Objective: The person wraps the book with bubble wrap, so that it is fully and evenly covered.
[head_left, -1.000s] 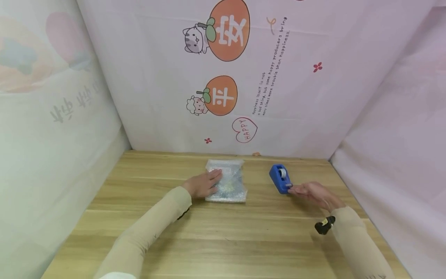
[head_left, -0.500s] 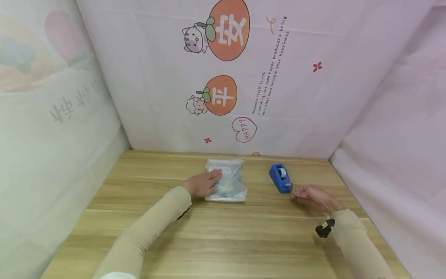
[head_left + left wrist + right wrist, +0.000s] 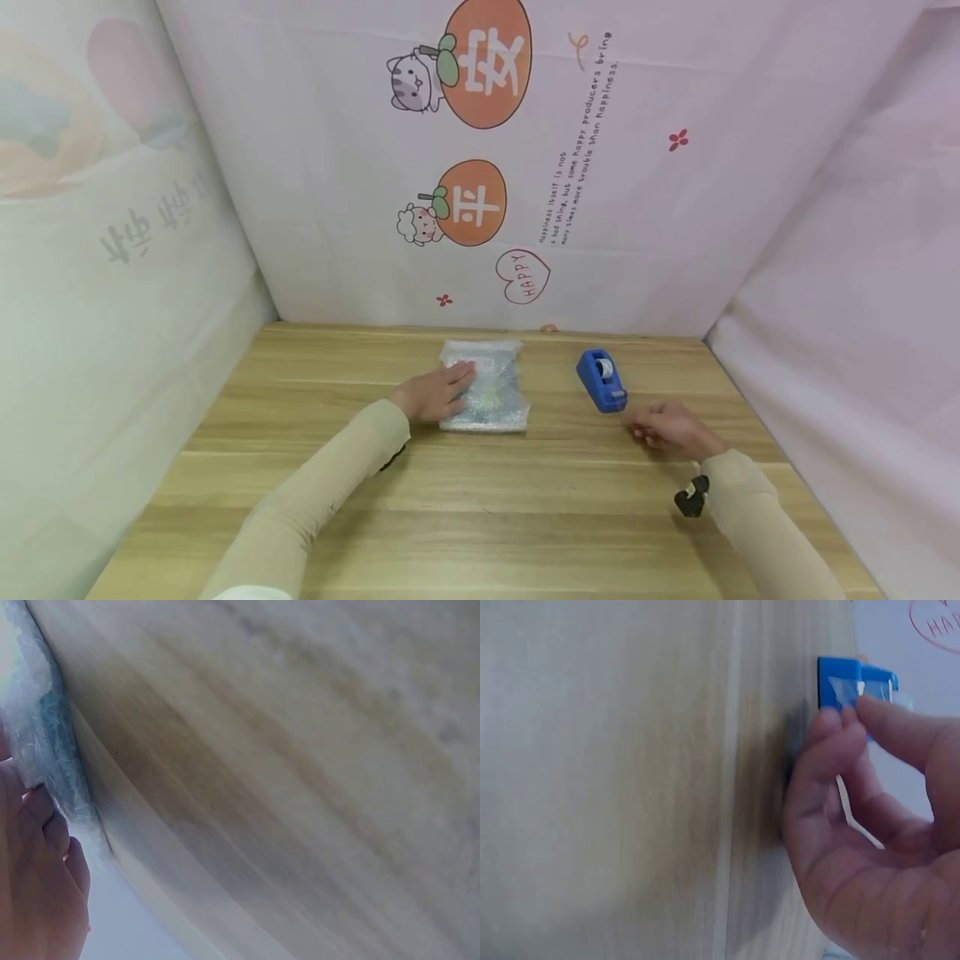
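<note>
A flat bubble-wrapped package (image 3: 497, 392) lies on the wooden table. My left hand (image 3: 433, 395) rests on its left part with extended fingers; the left wrist view catches only the wrapped package's edge (image 3: 56, 735) beside that hand. To the right stands a blue tape dispenser (image 3: 600, 382) with a roll in it. Just in front of the dispenser, my right hand (image 3: 673, 428) pinches the end of a strip of clear tape (image 3: 845, 690) between thumb and fingertips. In the right wrist view the strip runs from those fingertips towards the dispenser's front.
The wooden table (image 3: 480, 517) spreads out in front of both arms. A printed cloth backdrop (image 3: 337, 208) rises at its far edge, and pale cloth hangs along the left and right sides. A small black device (image 3: 692, 497) sits at the right wrist.
The right hand has drawn back slightly from the dispenser's front, towards the person, with the tape end pinched. Left hand, package and dispenser stay in place; the head view has shifted a little.
</note>
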Demonstrator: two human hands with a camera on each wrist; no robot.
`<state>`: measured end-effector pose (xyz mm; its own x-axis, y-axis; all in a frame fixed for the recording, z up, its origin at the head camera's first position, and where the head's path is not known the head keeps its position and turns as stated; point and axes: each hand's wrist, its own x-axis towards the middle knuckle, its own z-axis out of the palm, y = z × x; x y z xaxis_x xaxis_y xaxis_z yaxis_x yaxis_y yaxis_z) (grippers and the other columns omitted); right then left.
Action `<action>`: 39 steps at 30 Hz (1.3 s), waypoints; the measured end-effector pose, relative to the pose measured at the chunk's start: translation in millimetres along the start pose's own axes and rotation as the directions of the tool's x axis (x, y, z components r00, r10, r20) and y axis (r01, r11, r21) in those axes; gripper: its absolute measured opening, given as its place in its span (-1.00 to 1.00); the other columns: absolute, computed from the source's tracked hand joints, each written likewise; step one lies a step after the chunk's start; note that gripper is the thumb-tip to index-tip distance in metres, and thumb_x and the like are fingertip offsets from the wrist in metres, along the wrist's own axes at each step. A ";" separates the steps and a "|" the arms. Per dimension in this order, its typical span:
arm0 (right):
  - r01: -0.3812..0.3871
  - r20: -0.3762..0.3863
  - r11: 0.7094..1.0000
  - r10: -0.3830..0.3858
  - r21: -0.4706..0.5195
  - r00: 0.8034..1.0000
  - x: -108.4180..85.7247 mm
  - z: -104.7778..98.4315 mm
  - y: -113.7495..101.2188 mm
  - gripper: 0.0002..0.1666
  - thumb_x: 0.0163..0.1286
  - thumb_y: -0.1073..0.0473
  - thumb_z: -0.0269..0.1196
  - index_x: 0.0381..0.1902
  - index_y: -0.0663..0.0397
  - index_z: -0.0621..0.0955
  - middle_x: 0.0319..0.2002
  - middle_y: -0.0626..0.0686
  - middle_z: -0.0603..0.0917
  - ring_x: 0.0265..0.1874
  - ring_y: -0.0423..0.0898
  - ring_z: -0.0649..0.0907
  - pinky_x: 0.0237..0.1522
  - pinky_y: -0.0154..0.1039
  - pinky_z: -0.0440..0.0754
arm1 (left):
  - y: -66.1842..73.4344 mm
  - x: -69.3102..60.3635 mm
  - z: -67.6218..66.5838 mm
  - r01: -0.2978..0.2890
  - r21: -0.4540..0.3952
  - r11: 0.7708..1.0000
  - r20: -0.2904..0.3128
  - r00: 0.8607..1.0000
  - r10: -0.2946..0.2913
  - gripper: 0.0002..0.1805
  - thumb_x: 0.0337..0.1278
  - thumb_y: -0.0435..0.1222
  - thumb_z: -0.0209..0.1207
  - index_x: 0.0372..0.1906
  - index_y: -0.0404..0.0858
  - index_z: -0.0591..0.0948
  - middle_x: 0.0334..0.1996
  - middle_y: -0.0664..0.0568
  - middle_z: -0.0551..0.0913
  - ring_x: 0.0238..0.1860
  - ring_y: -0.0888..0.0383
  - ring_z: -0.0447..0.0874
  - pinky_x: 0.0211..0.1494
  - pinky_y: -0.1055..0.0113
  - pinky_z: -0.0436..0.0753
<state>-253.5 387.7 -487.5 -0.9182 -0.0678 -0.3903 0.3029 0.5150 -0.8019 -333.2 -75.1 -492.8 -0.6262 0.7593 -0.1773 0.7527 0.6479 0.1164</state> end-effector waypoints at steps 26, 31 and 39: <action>0.196 -0.310 0.895 -0.334 -0.399 0.890 9.6 18.1 0.2 -0.77 0.39 0.31 0.36 -0.50 0.25 0.75 0.16 0.34 0.74 0.17 0.30 0.69 0.16 0.16 0.73 | -3.1 3.1 7.9 -0.001 0.002 1.000 -0.015 1.000 0.001 -0.26 0.74 -0.02 -0.23 0.72 -0.34 -0.04 0.75 -0.18 -0.09 0.76 -0.09 -0.12 0.79 0.03 0.06; 0.225 -0.292 0.875 -0.370 -0.428 0.882 9.8 16.8 0.1 -0.72 0.39 0.34 0.34 -0.57 0.23 0.67 0.10 0.33 0.76 0.14 0.31 0.71 0.13 0.15 0.74 | -2.7 2.9 7.1 -0.001 -0.025 1.000 -0.020 1.000 0.000 -0.26 0.73 -0.03 -0.20 0.71 -0.34 -0.02 0.75 -0.18 -0.08 0.76 -0.11 -0.11 0.79 0.01 0.07; 0.327 -0.206 0.787 -0.489 -0.523 0.848 2.4 11.8 1.0 -0.72 0.39 0.33 0.39 -0.55 0.17 0.65 -0.23 0.28 0.80 -0.23 0.12 0.77 -0.18 -0.09 0.81 | -3.5 2.0 4.5 0.004 -0.010 1.000 -0.014 1.000 -0.004 -0.25 0.74 -0.01 -0.23 0.72 -0.32 -0.05 0.75 -0.16 -0.12 0.77 -0.10 -0.14 0.79 0.03 0.06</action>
<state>-252.4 378.0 -494.6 -0.9790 -0.1335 0.1541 -0.1954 0.8301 -0.5223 -336.2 -76.2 -497.9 -0.6321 0.7573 -0.1643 0.7481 0.6516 0.1253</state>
